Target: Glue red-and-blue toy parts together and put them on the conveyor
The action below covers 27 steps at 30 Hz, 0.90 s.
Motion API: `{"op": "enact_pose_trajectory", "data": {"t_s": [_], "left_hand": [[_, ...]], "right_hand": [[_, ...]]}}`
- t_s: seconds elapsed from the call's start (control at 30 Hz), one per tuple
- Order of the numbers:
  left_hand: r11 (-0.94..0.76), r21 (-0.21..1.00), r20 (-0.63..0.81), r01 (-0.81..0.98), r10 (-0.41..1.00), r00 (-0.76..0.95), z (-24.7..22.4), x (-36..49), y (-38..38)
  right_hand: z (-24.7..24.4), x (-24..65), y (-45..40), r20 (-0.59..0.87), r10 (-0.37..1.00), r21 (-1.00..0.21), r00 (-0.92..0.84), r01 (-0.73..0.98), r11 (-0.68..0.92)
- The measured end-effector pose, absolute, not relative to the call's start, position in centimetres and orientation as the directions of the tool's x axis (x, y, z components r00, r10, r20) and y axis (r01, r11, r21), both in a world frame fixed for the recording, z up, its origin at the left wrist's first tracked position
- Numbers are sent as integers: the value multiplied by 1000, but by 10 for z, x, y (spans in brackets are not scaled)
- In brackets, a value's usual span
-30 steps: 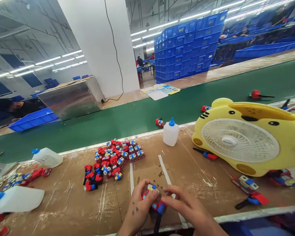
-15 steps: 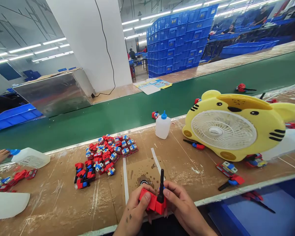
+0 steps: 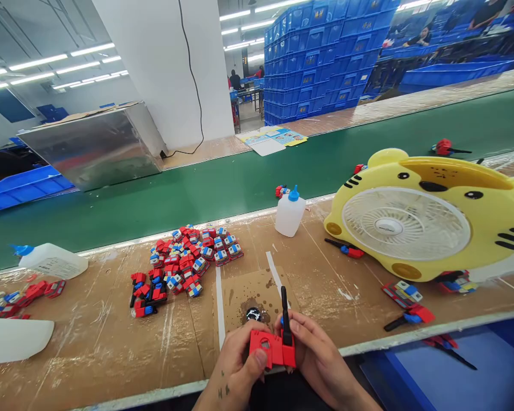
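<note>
Between my two hands is a red plastic toy part point(image 3: 274, 349) with a black rod standing up from its right end. My left hand point(image 3: 239, 361) closes around its left side, the thumb on the face below a round hole. On its right end, my right hand point(image 3: 316, 355) grips near the rod, with a bit of blue showing by the fingertips. Just beyond my hands, a small dark round thing point(image 3: 253, 314) sits on a wet-spotted cardboard piece point(image 3: 235, 291). A pile of red, white and blue toy pieces point(image 3: 192, 257) lies to the left, with red and black parts point(image 3: 144, 294) at its near edge.
A white squeeze bottle point(image 3: 290, 216) with a blue cap stands ahead; another bottle point(image 3: 55, 261) leans at left. A yellow animal-faced fan point(image 3: 405, 220) fills the right side, with toy parts around it. Behind runs a green conveyor belt point(image 3: 188, 197). Blue crates point(image 3: 312, 63) are stacked beyond.
The red part has turned in my hands, so its face with the round hole now shows. The view has shifted slightly. Another person's hand at the left bottle has gone from view.
</note>
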<state>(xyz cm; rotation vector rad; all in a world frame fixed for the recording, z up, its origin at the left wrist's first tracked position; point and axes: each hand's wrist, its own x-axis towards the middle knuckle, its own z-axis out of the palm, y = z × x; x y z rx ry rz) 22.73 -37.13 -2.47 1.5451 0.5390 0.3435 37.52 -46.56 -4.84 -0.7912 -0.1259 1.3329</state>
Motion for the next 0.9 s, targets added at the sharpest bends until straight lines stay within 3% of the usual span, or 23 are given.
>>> {"op": "enact_pose_trajectory", "data": {"t_s": [0.3,0.63,0.9], "left_hand": [[-149,970,-84,193,538,839,-21,228,-371],[-337,936,127,102,594,794,-26,235,-372],[-340,932,107,124,587,802,-25,235,-372]], "right_hand": [[-48,377,-466,-369,893,-533,257,-845,23],[-49,376,-466,-473,837,-516,274,-857,-11],[-53,377,-466,-465,849,-493,252,-870,-11]]}}
